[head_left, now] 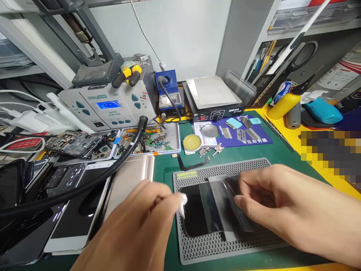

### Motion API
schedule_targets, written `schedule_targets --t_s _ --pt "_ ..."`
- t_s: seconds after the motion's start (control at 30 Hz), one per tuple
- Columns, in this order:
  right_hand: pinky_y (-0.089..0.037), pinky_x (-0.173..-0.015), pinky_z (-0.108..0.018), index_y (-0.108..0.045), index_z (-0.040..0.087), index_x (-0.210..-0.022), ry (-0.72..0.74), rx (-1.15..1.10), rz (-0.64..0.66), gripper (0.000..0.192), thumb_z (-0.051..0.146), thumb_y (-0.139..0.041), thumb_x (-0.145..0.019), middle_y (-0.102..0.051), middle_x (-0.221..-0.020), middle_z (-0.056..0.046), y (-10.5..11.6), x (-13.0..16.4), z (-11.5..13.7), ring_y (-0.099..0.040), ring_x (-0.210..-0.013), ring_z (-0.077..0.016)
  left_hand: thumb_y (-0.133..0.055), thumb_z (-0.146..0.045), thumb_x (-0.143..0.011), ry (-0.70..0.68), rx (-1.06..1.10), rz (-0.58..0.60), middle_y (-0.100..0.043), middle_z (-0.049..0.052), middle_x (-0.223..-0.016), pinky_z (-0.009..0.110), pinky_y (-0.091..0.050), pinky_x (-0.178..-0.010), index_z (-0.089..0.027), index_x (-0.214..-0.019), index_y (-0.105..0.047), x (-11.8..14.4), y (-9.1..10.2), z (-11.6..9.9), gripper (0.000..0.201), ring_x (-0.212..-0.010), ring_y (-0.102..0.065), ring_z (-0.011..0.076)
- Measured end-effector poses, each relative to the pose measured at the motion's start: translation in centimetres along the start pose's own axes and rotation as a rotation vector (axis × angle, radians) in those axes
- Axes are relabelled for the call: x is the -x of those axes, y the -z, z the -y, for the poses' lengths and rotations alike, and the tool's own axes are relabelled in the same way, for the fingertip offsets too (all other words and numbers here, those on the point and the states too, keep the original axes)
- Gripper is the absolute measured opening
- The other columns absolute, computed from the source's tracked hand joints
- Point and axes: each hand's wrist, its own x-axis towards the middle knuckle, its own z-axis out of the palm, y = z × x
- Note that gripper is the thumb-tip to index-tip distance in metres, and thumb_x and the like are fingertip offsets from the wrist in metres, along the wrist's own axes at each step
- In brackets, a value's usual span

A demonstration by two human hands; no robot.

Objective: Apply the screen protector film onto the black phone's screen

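A phone with a black screen lies on a grey honeycomb pad. Over its right part is a clear, shiny film, raised and curved at the right. My right hand is closed at that raised side, thumb and forefinger gripping the film; the exact grip is partly hidden by the hand. My left hand is closed in a pinch just left of the phone. A small crumpled white wipe pokes out from its fingertips. The phone's right end is covered by the film and my right hand.
At left, several phones lie stacked, including a white one, crossed by a thick black hose. Behind are a parts tray, a hot air station and a heating plate. A yellow bottle stands at right.
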Motion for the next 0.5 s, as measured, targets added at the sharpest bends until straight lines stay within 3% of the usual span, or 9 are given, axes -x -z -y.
schedule_targets --t_s 0.1,0.2,0.33,0.5 --pt "-0.027 -0.049 -0.027 -0.045 0.022 -0.068 0.012 0.014 -0.013 0.038 0.049 -0.057 -0.092 -0.045 -0.062 0.004 -0.2 0.0 -0.1 -0.035 -0.057 -0.0127 -0.045 -0.001 -0.085 0.023 -0.066 0.089 -0.064 0.0 -0.092 0.029 -0.051 -0.067 -0.022 -0.097 -0.062 -1.7 -0.6 1.0 0.03 -0.08 -0.06 0.0141" --pt "-0.027 -0.049 -0.027 -0.044 0.022 -0.067 0.025 0.033 -0.018 0.039 0.049 -0.054 -0.094 -0.045 -0.062 0.004 -0.3 0.1 -0.2 -0.035 -0.057 -0.0125 -0.045 0.002 -0.079 -0.003 -0.094 0.167 -0.063 0.0 -0.087 0.034 -0.053 -0.064 -0.022 -0.085 -0.061 -2.4 -1.4 1.1 0.029 -0.083 -0.061 0.0199" --pt "-0.028 -0.048 -0.027 -0.046 0.022 -0.068 0.03 0.045 -0.02 0.039 0.049 -0.054 -0.095 -0.046 -0.062 0.004 -0.4 0.1 -0.2 -0.036 -0.057 -0.0124 -0.04 0.005 -0.076 -0.057 -0.117 0.164 -0.059 0.001 -0.084 0.036 -0.056 -0.06 -0.022 -0.085 -0.059 -2.2 -1.8 0.6 0.034 -0.076 -0.057 0.0194" --pt "-0.028 -0.048 -0.026 -0.048 0.021 -0.069 0.031 0.062 -0.031 0.04 0.05 -0.052 -0.096 -0.049 -0.063 0.003 -0.3 0.1 -0.3 -0.037 -0.057 -0.0123 -0.037 -0.003 -0.089 -0.193 -0.194 0.141 -0.062 0.003 -0.086 0.036 -0.053 -0.056 -0.02 -0.098 -0.064 -1.9 -1.2 0.2 0.033 -0.076 -0.06 0.0212"
